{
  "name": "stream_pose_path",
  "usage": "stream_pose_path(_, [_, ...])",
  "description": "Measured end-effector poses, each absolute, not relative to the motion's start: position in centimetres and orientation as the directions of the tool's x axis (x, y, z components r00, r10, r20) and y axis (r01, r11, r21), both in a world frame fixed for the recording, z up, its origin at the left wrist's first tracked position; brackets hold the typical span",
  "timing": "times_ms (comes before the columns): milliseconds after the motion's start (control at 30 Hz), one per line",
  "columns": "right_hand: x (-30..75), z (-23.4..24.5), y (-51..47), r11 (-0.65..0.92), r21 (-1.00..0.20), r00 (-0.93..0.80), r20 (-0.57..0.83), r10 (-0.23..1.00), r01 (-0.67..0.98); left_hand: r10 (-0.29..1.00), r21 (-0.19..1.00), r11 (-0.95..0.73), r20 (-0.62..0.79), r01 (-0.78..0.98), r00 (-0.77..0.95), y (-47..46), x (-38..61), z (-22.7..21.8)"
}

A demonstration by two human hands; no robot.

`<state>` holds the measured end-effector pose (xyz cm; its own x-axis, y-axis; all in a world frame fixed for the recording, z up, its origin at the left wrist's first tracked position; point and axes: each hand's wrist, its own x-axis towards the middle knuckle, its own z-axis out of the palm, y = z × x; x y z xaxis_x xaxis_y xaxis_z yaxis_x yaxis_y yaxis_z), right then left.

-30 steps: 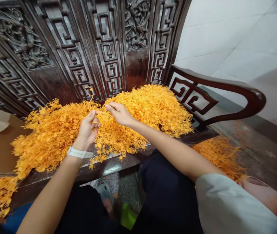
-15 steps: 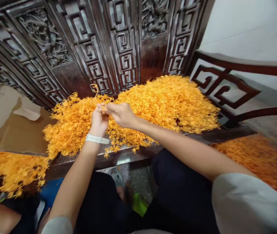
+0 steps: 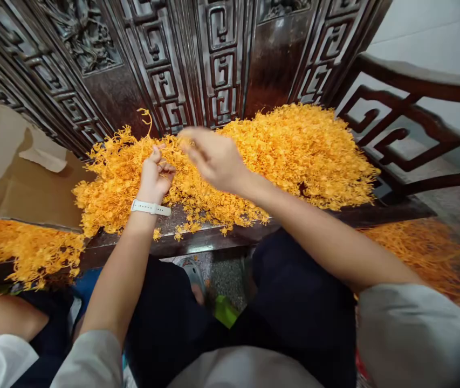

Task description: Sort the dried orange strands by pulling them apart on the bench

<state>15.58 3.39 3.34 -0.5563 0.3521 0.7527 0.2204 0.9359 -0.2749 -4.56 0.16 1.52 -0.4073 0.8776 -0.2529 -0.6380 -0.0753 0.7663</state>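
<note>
My left hand (image 3: 157, 173), with a white watch strap (image 3: 151, 207) at the wrist, pinches a thin orange branching strand (image 3: 147, 119) between thumb and forefinger. The strand's curled tip rises above the fingers; its lower part is hidden by the hand. To its right, my right hand (image 3: 215, 156) is raised over the pile and apart from the left one. Its fingers are curled but smeared by motion, and a bit of orange shows near their tips. Around both hands lies a large heap of similar orange frilly pieces (image 3: 294, 156), piled on a dark wooden bench (image 3: 201, 242).
A torn cardboard box (image 3: 23, 167) stands at the left. A carved wooden backrest (image 3: 193, 64) rises behind the heap, with an openwork armrest (image 3: 407, 113) at right. More orange strands (image 3: 424, 258) lie at lower right. Another person's arm (image 3: 11, 312) shows at lower left.
My hands were together at the strand; now the right has drawn away to the right and upward. The left still pinches its strand. The view has shifted, with the bench higher in it.
</note>
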Motion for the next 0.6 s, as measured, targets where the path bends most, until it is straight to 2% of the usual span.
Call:
stream_pose_path(100, [17.8,1.2,10.6,0.686,-0.588,-0.438,0.529,0.727,0.428,0.889,0.765,-0.090,-0.228,-0.638,-0.398,-1.1,-3.2,2.6])
stream_pose_path(167, [18.7,0.1,12.6,0.509,-0.726,-0.401,0.341,0.850,0.462,0.899,0.765,-0.065,-0.235,-0.641,-0.371,-1.5,-2.2,2.9])
stream_pose_path(200, [18.9,-0.2,12.6,0.431,-0.800,-0.417,0.253,0.873,0.417,0.905,0.763,-0.057,-0.233,-0.644,-0.356,-1.6,-1.7,2.9])
stream_pose_path(300, [18.1,-0.1,10.0,0.141,-0.982,-0.606,0.036,0.795,0.128,0.935,0.755,-0.059,-0.187,-0.654,-0.300,-1.2,-0.9,2.8])
stream_pose_path(367, [17.1,0.4,8.0,-0.090,-0.996,-0.740,-0.062,0.670,0.001,0.958,0.774,-0.039,-0.152,-0.632,-0.245,-0.7,-0.7,2.7])
stream_pose_path(467, [16.1,1.1,6.3,-0.326,-0.945,-0.826,-0.160,0.541,-0.031,0.980,0.845,0.003,-0.108,-0.536,-0.165,-0.2,-0.5,2.7])
stream_pose_path(600, [16.2,1.3,6.2,-0.411,-0.912,-0.853,-0.208,0.478,-0.007,0.989,0.902,0.032,-0.090,-0.430,-0.114,-0.1,-0.8,2.8])
